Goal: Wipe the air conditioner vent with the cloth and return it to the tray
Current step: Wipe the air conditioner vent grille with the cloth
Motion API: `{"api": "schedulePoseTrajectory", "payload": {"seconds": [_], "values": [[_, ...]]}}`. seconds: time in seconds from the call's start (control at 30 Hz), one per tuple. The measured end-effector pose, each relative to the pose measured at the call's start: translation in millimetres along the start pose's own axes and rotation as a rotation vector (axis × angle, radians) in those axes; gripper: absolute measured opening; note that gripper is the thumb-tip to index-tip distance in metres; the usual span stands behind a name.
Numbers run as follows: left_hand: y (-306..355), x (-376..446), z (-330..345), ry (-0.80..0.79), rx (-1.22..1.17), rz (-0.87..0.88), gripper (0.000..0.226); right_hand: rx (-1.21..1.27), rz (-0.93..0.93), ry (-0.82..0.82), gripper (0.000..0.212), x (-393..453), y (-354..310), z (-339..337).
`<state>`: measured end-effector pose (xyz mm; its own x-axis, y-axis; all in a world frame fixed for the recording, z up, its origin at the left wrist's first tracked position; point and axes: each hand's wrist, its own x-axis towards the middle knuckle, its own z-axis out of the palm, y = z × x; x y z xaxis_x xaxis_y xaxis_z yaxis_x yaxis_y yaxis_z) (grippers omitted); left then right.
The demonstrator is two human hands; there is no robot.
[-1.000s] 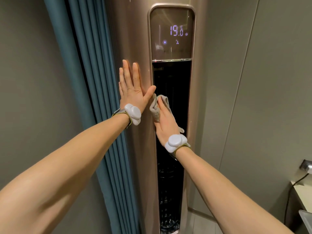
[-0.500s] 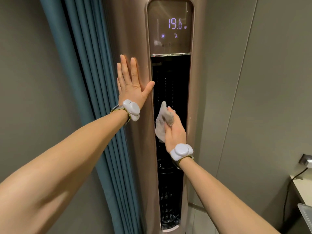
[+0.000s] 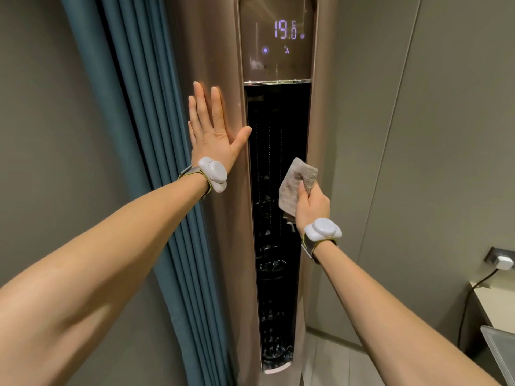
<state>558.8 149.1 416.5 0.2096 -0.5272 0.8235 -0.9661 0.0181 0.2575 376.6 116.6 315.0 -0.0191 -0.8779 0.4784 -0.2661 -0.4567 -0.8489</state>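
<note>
A tall bronze air conditioner [image 3: 211,65] stands upright ahead of me, with a long dark vent slot [image 3: 274,129] running down its front below a lit display reading 19.0. My right hand [image 3: 310,204] grips a crumpled grey cloth [image 3: 294,185] and holds it against the right side of the vent, at mid height. My left hand [image 3: 211,129] lies flat, fingers spread, on the casing just left of the vent. A corner of a clear tray [image 3: 501,346] shows at the lower right edge.
Teal curtains [image 3: 133,135] hang directly left of the unit. Grey wall panels run to the right. A wall socket with a white plug [image 3: 503,260] and a dark cable sits above a pale table [image 3: 490,299] at the lower right.
My right hand has carried the cloth from the vent's left edge across to its right side and slightly downward. My left hand stays pressed on the casing.
</note>
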Motion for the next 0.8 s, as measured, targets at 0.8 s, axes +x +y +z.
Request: {"api": "schedulePoseTrajectory", "payload": {"seconds": [0.8], "values": [[-6, -227, 41, -0.354, -0.247, -0.395, 0.046, 0.037, 0.434, -0.365, 0.036, -103, 88, -10]]}}
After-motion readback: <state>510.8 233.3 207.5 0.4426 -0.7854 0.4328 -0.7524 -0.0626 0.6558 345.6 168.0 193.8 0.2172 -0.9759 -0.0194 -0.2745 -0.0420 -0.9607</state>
